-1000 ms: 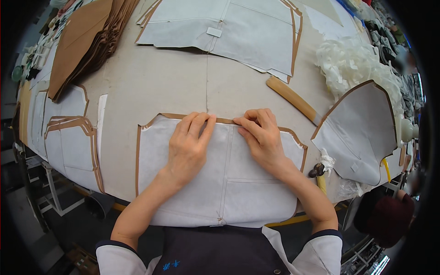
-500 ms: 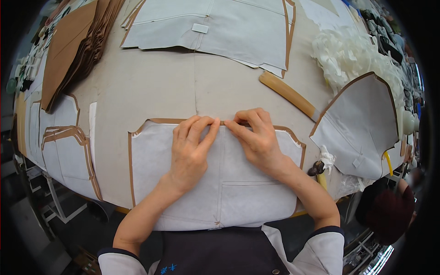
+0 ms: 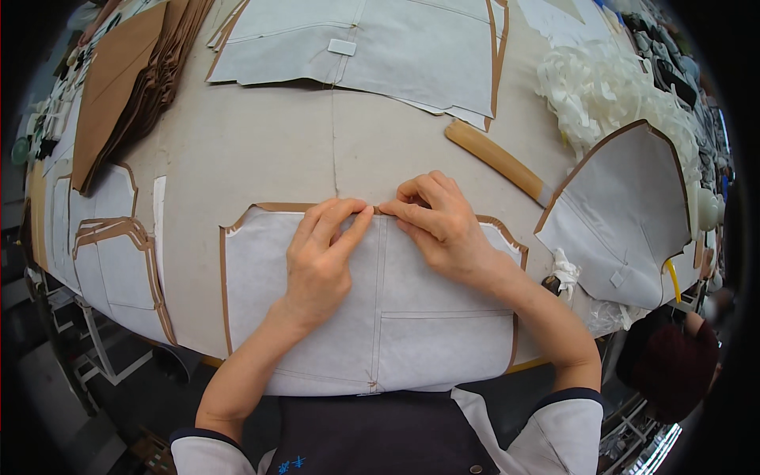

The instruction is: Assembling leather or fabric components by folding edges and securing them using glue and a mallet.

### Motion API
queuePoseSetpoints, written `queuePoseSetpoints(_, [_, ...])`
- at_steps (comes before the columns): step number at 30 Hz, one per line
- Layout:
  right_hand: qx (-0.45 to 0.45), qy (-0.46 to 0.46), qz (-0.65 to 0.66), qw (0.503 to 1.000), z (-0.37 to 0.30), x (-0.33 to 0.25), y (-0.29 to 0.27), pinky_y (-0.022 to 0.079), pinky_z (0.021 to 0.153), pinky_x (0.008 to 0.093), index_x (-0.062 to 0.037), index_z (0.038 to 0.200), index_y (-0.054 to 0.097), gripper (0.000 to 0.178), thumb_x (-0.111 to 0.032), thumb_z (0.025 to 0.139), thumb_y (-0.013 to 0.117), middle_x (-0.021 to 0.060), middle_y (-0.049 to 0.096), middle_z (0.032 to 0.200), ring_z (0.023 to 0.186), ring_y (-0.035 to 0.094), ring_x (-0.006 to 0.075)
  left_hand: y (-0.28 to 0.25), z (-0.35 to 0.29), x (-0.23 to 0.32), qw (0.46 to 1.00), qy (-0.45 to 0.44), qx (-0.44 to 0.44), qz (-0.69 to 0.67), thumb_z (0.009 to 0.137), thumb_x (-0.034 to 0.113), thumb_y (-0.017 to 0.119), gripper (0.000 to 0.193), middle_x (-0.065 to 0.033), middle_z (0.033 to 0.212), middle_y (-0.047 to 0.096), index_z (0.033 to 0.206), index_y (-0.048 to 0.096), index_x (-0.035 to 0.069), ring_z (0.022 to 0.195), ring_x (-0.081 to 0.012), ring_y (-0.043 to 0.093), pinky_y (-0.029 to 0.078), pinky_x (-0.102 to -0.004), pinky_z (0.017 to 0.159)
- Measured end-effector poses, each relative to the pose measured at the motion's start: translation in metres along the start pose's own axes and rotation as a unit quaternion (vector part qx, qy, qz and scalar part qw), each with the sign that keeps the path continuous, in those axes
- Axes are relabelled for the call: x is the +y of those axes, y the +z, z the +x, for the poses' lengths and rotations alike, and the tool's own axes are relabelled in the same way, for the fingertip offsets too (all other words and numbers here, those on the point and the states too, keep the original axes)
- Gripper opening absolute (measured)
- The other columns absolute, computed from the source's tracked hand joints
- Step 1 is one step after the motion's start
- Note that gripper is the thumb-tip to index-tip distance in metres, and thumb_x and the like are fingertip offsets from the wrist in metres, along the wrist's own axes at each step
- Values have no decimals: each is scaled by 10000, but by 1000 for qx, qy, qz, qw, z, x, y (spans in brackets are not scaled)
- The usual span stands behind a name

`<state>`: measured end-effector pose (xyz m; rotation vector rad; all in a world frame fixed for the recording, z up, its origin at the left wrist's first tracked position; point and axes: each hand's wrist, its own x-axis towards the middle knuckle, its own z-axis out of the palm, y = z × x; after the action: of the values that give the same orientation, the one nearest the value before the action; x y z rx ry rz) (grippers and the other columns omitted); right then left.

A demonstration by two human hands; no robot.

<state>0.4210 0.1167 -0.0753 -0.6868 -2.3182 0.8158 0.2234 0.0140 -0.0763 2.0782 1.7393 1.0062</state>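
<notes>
Head view: 2 bare hands work at the top edge of a big pale gray cloth piece (image 3: 443, 348). It lies flat on the table (image 3: 253, 150), right in front of the person, and its bottom reaches the dark apron (image 3: 356, 431). The cloth has a brown border (image 3: 281, 207), and a long seam runs down its middle.

The left hand (image 3: 321, 249) has its thumb and first finger close together at the tips, on the brown border near the seam. The right hand (image 3: 447, 233) is bent, and 1 fingertip touches the border just beside the left hand's tips. The 2 hands are near each other but do not seem to touch. I cannot tell if the fingers of either hand pinch the cloth or just press on it.

On the left side is a tall pile of brown pieces (image 3: 119, 79). Below it are small gray pieces (image 3: 123, 269) with brown edges. At the far side lie more gray pieces (image 3: 419, 63), with a little white tag (image 3: 342, 47) on top. To the right are a flat wooden stick (image 3: 491, 158), a fluffy heap of white strips (image 3: 609, 103) and a curved gray piece (image 3: 625, 210) with a brown rim.
</notes>
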Motion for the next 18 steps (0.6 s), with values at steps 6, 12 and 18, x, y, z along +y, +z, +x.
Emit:
queuePoseSetpoints(6, [-61, -66, 27, 996, 12, 14, -11, 468, 822, 378, -14, 1059, 760, 242, 35, 826, 719, 78, 628, 1022, 931, 578, 250, 5, 0, -3, 996, 50, 33, 60, 745, -181, 609, 530, -94, 1221, 685, 1218, 758, 6, 1115, -290, 656, 596, -369, 793])
queuePoseSetpoints(12, [-134, -183, -57, 972, 21, 24, -23, 513, 807, 382, 20, 1108, 744, 265, -22, 847, 746, 79, 649, 1063, 940, 608, 256, 2, 4, -4, 991, 85, 30, 94, 756, -111, 667, 454, -85, 1192, 697, 1185, 760, 6, 1099, -275, 667, 607, -373, 828])
queuePoseSetpoints(18, [-145, -294, -156, 932, 16, 22, -21, 496, 784, 365, 76, 1033, 715, 265, -45, 797, 724, 107, 631, 1092, 971, 608, 244, -2, 4, -12, 991, 103, 25, 77, 734, -147, 647, 517, -96, 1195, 698, 1207, 766, 25, 1085, -282, 668, 614, -372, 805])
